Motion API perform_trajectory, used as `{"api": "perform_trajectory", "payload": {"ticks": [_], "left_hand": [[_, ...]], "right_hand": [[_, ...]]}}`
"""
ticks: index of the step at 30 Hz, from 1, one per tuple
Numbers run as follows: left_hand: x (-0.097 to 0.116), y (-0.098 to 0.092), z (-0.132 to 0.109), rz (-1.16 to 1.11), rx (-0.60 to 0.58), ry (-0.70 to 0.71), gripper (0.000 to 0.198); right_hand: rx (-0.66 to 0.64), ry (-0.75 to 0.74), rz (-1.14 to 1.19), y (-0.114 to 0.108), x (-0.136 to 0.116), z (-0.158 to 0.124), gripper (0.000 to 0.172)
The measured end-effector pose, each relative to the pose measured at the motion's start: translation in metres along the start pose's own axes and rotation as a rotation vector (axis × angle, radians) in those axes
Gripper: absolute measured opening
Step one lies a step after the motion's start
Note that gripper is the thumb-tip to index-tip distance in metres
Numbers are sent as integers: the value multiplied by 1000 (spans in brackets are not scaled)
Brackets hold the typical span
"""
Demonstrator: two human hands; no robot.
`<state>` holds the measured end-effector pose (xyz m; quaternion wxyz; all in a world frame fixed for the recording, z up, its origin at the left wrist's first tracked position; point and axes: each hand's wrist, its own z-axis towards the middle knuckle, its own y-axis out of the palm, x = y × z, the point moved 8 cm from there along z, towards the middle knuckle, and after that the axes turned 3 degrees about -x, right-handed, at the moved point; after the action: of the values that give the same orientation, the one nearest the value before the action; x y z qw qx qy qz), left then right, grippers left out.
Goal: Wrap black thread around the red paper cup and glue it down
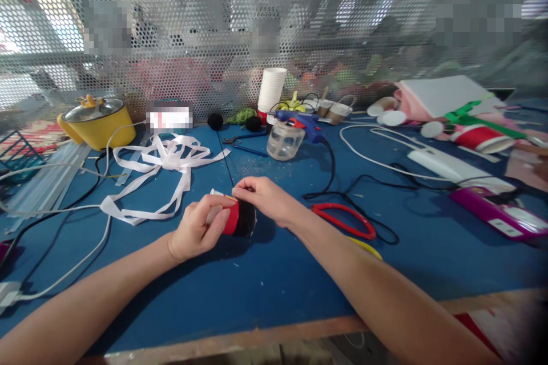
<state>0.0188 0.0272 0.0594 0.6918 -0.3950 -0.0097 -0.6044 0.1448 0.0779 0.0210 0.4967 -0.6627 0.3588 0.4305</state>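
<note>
A small red and black cup (pixel 244 219) is tilted on its side above the blue table, its black end toward the right. My left hand (pixel 204 224) is closed around its red part. The fingers of my right hand (pixel 257 194) are pinched at the upper edge of the black part, where a thin black cord (pixel 226 158) runs up to a black ball of yarn (pixel 215 121). Loops of white ribbon (pixel 171 154) lie beyond my left hand.
A blue glue gun (pixel 314 125) rests on a clear jar (pixel 283 141), near stacked white cups (pixel 273 86) and pliers (pixel 246 145). At left stands a yellow pot (pixel 100 125). Red (pixel 345 219) and black loops, cables and a purple power strip (pixel 499 214) lie at right.
</note>
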Motion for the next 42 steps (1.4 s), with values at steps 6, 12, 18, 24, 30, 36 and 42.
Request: {"api": "perform_trajectory", "payload": {"ticks": [6,12,18,24,30,36,42], "left_hand": [[-21,-8,-2,-54,101,-121,17],[-37,-6,-1,-128,103,-242,23],[-61,10,0,-511,22,-552,36],[-66,22,3,-593,-93,-604,35],[-71,21,2,-447,-54,-606,29],[-72,20,-2,-311,-71,-605,25],[-64,14,1,-141,-79,-523,20]], "right_hand": [[-51,17,154,-7,-4,-2,34],[-293,17,238,7,-9,-11,36],[-161,-96,-118,-2,-9,-4,59],[-127,-173,-319,3,-13,-6,61],[-140,-171,-382,6,-12,-5,60],[224,-219,-238,-48,-39,-16,27],[875,-256,-270,-163,-69,-32,16]]}}
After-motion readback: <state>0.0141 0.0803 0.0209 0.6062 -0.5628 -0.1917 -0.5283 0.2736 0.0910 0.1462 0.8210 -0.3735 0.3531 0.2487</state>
